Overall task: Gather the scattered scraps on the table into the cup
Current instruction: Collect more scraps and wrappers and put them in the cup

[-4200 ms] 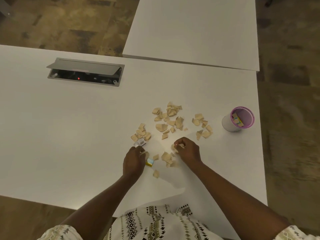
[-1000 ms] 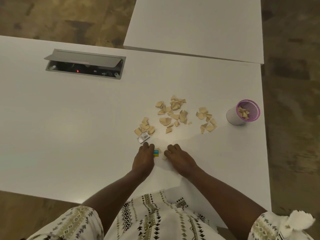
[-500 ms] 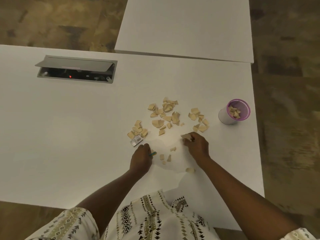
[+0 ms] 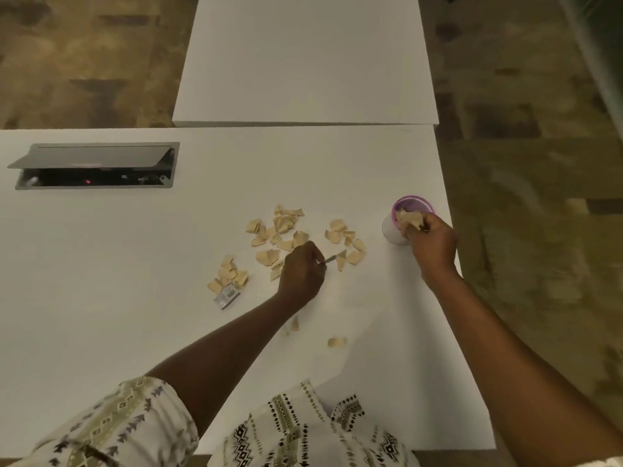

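Scraps pinched in the right hand now sit over the cup's pink rim, carried up from the table half a second ago; a drop should follow. Left hand, moved up among the loose pile just beyond its knuckles, is closed around a thin stick-like item I cannot identify; many scraps remain.

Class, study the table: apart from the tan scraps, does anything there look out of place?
Yes. A small printed packet lies at the near edge of the left scrap cluster, unlike the plain tan pieces. Also, the desk's cable hatch stands open, a red light inside.
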